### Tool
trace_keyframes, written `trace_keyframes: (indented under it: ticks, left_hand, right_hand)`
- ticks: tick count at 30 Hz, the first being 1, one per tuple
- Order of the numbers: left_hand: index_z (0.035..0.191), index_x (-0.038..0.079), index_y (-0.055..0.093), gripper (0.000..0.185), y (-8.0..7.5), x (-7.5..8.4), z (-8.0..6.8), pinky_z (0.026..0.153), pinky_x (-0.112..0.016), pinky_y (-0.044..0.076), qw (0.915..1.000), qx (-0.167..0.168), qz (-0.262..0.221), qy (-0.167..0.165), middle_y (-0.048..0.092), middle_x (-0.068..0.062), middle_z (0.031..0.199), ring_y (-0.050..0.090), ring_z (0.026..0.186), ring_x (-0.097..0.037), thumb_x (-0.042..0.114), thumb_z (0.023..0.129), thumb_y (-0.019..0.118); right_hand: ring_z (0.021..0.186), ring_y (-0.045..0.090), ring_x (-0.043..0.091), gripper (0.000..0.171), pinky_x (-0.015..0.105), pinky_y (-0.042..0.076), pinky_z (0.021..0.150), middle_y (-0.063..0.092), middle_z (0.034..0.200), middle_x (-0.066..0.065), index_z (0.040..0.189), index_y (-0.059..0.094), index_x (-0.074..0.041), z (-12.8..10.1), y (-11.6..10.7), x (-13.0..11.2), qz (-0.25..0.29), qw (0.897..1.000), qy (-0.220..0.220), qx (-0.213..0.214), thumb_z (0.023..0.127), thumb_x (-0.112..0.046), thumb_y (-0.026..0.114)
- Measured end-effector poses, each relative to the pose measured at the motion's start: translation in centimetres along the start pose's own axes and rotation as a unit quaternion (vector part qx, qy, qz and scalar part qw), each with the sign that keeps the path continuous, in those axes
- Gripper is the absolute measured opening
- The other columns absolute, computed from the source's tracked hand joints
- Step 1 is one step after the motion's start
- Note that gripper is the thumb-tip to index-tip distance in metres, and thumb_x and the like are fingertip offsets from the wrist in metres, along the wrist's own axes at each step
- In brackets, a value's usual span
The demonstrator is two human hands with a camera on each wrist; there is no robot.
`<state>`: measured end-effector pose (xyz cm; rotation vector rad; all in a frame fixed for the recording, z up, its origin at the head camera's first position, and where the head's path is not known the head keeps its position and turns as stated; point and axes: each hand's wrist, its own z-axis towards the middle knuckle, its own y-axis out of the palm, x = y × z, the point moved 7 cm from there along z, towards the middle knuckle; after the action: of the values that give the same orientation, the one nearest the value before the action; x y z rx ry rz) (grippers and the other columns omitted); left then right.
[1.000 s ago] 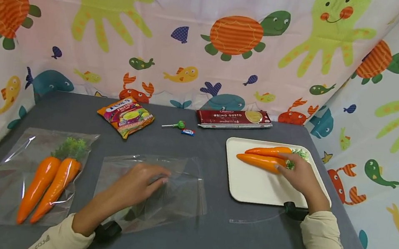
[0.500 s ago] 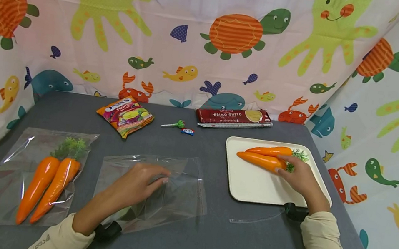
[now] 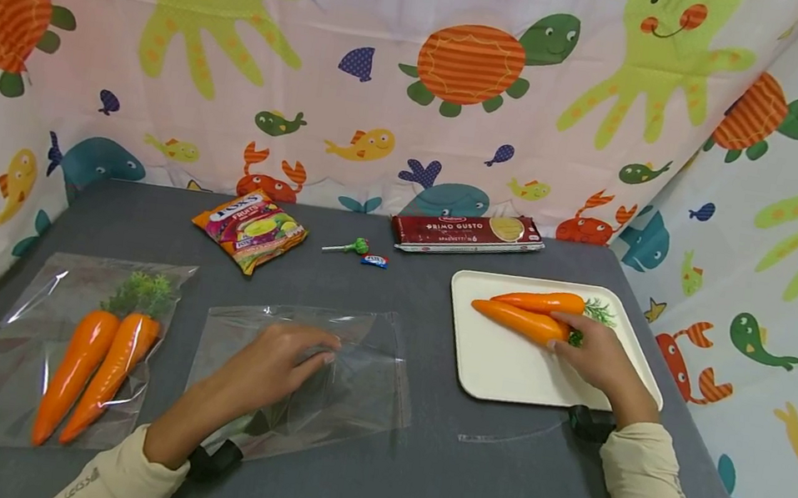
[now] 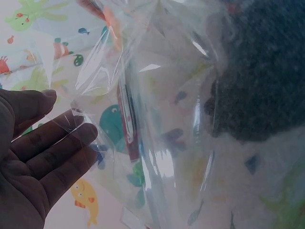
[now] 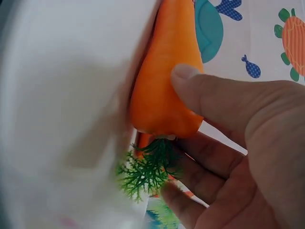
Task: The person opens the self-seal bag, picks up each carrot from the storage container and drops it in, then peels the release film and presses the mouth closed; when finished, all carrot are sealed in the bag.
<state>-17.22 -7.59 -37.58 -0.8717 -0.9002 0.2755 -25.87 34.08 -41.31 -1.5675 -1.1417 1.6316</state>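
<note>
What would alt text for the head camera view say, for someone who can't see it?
On a grey table, the right hand grips a carrot on a white tray, beside a second carrot, while the left hand rests on an empty clear bag. Left of it lies a bag holding two carrots.

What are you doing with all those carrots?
A person sits at a grey table. The right hand grips the nearer of two carrots on a white tray. The left hand rests flat on an empty clear bag. Further left, another bag already holds two carrots.
</note>
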Motion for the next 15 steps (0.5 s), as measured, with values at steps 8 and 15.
trace_keyframes:
  ticks: [8,15]
  left_hand:
    - [0.11,0.003,0.071,0.02,0.0,-0.1,0.0,0.084,-0.038,0.054,0.9999,-0.002,-0.012,-0.008,0.071,-0.004,0.107,0.066,0.101,-0.018,0.008,0.091,0.069]
    - [0.11,0.003,0.071,0.02,0.1,-0.4,0.0,0.083,-0.039,0.055,0.9999,0.006,-0.015,-0.001,0.071,-0.005,0.108,0.067,0.101,-0.019,0.006,0.091,0.069]
  right_hand:
    - [0.102,0.052,0.038,0.048,0.058,0.041,0.095,0.059,0.121,0.024,0.134,0.054,0.006,-0.4,-0.5,-0.8,-0.006,1.0,-0.016,0.001,0.092,-0.013,0.069]
    - [0.105,0.053,0.041,0.045,0.06,0.04,0.096,0.06,0.119,0.026,0.13,0.057,0.007,-0.9,-1.2,-2.6,0.004,0.998,-0.048,0.03,0.088,-0.005,0.068]
